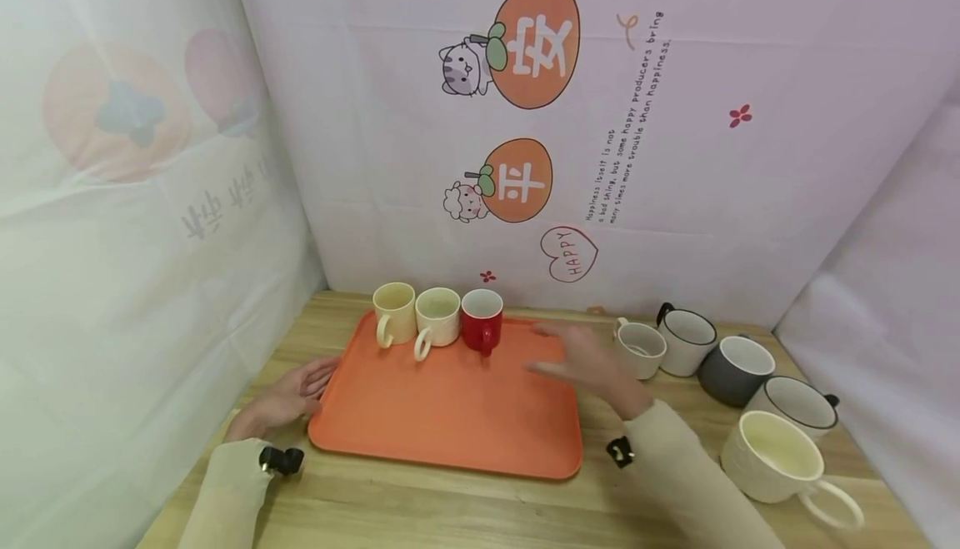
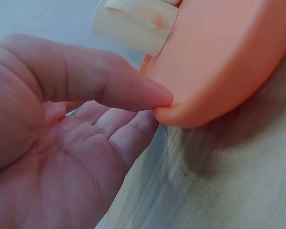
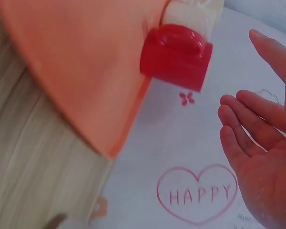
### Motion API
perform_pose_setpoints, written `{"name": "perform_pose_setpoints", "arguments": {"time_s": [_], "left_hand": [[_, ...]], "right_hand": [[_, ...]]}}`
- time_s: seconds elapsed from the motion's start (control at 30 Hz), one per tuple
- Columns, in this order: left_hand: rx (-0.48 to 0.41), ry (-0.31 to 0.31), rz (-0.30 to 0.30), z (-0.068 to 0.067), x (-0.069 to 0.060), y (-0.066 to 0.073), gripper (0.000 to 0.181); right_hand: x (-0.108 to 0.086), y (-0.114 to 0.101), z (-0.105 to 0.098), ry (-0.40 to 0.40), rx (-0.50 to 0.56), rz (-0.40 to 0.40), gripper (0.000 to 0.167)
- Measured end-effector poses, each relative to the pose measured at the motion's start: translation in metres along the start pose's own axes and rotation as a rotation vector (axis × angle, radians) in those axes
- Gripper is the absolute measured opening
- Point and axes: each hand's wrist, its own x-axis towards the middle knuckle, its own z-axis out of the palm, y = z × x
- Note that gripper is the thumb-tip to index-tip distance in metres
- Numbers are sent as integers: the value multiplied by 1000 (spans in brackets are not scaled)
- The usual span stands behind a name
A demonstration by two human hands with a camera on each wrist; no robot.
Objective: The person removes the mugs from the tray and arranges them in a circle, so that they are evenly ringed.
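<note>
An orange tray (image 1: 442,407) lies on the wooden table. My left hand (image 1: 288,399) pinches its left rim: in the left wrist view the thumb (image 2: 133,90) presses on the edge and the fingers lie against its outer side. Along the tray's back edge stand a pale yellow mug (image 1: 395,313), a cream mug (image 1: 438,316) and a red mug (image 1: 482,320), their handles toward me. Over the tray's right part hovers my right hand (image 1: 581,357), slightly blurred, its fingers apart and holding nothing. In the right wrist view the red mug (image 3: 176,59) is apart from that hand.
At the right of the table stand several more mugs: a small off-white one (image 1: 640,351), a white one with a black rim (image 1: 684,342), a dark grey one (image 1: 737,370), another black-rimmed one (image 1: 793,406) and a cream one (image 1: 772,457). A printed cloth (image 1: 675,199) hangs behind.
</note>
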Motion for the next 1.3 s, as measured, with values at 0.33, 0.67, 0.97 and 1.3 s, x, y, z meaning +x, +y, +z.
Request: {"name": "perform_pose_setpoints", "arguments": {"time_s": [0.33, 0.67, 0.97, 1.3], "left_hand": [[12, 3, -5, 1, 0, -1, 97], [5, -4, 2, 5, -2, 4, 97], [10, -9, -4, 4, -2, 3, 97], [1, -6, 0, 1, -2, 1, 97]], "right_hand": [[45, -10, 50, 3, 148, 155, 52], [59, -1, 89, 53, 309, 312, 41], [72, -10, 115, 94, 572, 521, 42], [78, -25, 121, 236, 898, 659, 37]]}}
